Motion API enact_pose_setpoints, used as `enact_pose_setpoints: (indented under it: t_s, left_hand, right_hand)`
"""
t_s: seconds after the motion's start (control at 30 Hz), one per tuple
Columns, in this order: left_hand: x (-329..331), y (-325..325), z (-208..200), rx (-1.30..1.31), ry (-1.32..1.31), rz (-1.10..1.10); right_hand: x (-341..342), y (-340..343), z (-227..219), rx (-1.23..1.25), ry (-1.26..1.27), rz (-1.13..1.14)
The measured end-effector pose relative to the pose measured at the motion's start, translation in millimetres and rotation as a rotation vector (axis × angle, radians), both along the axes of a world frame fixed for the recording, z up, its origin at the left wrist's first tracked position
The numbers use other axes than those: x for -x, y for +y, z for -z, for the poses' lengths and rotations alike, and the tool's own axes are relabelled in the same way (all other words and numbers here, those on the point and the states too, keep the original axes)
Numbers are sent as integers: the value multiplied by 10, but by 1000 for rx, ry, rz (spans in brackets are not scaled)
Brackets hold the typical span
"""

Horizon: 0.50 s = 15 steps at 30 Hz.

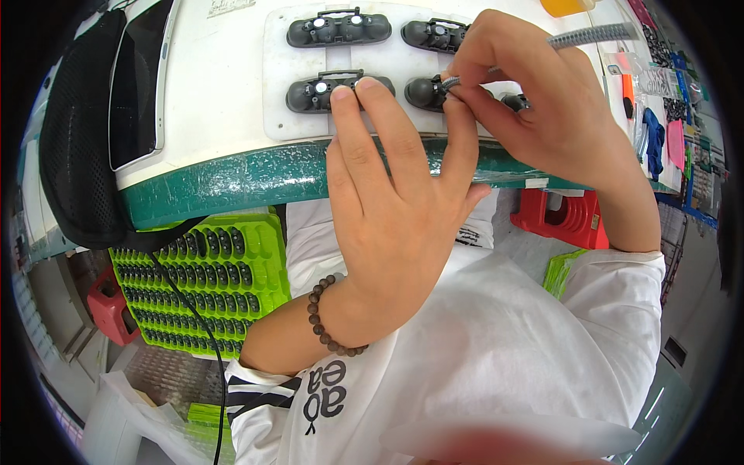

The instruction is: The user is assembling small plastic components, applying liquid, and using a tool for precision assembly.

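Observation:
My right hand (527,101) pinches a slim grey tool (593,36) with a woven-looking pattern. Its tip meets a small black rounded part (419,93) at the front right of a white plate (279,62); the exact kind of tool cannot be made out. Spread out, my left hand (395,209) rests two fingertips on the front left black part (304,96), while its index finger reaches beside the tool tip. Behind them lie a back left black part (339,29) with white round spots and a back right black part (422,35), partly covered by my right hand.
Left of the plate lie a dark-screened device (141,85) and a black mesh case (74,147). Below the green table edge (232,184), a bright green tray (267,248) holds several rows of black parts. Red stools (554,219) stand underneath. An orange item (567,6) sits at the back.

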State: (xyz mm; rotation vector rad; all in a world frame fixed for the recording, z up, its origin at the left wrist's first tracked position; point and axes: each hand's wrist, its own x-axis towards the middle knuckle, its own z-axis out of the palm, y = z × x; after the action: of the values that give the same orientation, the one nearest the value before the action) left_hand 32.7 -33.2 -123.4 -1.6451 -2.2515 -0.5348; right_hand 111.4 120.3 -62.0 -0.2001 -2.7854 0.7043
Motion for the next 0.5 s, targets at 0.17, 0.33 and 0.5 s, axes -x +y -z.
enact_pose_setpoints:
  t_s: [0.17, 0.33, 0.5]
  left_hand:
    - [3, 1, 9, -19, 1, -17]
    - [27, -69, -61, -1, -4, 110]
    - [117, -25, -140, 104, 69, 274]
  right_hand:
    - [39, -79, -87, 398, 13, 413]
    - [-368, 95, 181, 511, 396, 314]
    - [-457, -13, 212, 489, 312, 300]
